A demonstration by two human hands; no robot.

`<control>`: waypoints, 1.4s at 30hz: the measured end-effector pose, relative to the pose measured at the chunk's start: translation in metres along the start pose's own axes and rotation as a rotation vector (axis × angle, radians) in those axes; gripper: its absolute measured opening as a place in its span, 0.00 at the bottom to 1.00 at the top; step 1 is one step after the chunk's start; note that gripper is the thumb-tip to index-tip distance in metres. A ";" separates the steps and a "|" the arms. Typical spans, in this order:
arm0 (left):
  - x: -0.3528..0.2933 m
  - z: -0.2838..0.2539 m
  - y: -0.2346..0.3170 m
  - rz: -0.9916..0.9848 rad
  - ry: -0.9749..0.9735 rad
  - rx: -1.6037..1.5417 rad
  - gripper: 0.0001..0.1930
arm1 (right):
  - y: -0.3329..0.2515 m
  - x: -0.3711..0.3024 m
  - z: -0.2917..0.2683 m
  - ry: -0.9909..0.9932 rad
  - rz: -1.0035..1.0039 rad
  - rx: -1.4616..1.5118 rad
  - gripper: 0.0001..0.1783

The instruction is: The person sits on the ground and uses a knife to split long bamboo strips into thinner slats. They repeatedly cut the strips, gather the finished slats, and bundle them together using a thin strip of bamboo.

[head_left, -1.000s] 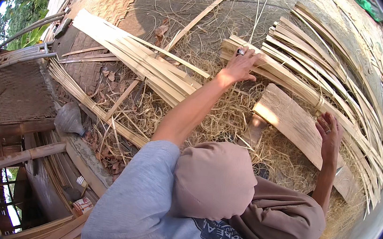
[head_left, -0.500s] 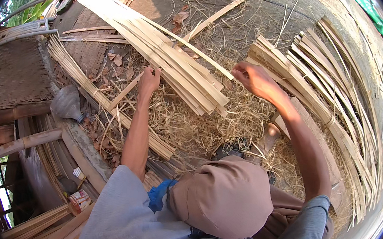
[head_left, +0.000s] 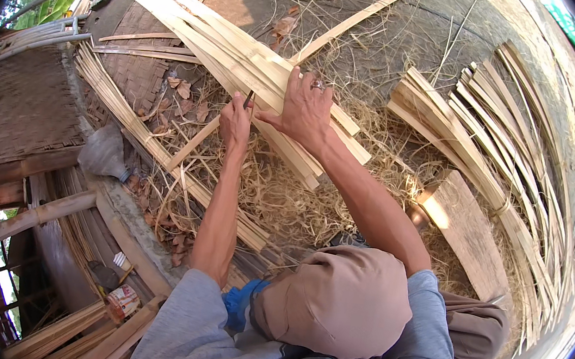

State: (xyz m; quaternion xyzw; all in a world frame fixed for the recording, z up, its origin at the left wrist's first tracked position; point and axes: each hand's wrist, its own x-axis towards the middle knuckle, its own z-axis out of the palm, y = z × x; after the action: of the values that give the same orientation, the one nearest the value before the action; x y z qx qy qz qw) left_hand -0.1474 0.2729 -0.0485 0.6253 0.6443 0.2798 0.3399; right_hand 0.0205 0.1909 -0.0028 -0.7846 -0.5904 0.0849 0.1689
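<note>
Bundle of pale strips [head_left: 190, 25]: is lying from far left to centre. Left hand [head_left: 235, 122]: is grasping a thin dark piece [head_left: 248, 98] at the bundle's near edge. Right hand [head_left: 307, 114] — fingers spreading, unclenched — is resting across the strips. Wooden board [head_left: 469, 232]: is lying at right.

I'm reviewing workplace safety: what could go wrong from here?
The right hand rests on pale bamboo strips, whose thin edges might leave splinters.

The left hand grips a slim dark item close to the right thumb; if it is sharp, a slip might nick it.
</note>
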 end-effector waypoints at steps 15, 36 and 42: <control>-0.019 0.016 0.018 0.019 -0.290 0.333 0.33 | 0.100 -0.010 -0.182 -0.522 0.001 -0.037 0.21; -0.010 0.136 0.269 -0.150 -0.876 -1.988 0.37 | 0.328 -0.394 -0.472 -0.057 0.268 -0.484 0.49; -0.095 0.152 0.349 -0.308 -1.098 -1.795 0.23 | 0.398 -0.477 -0.487 0.078 0.393 -0.567 0.52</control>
State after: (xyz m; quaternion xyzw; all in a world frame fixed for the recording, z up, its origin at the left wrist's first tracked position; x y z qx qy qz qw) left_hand 0.1858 0.1898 0.1411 0.0979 0.0325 0.2859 0.9527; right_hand 0.4026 -0.4424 0.2721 -0.9017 -0.4213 -0.0817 -0.0531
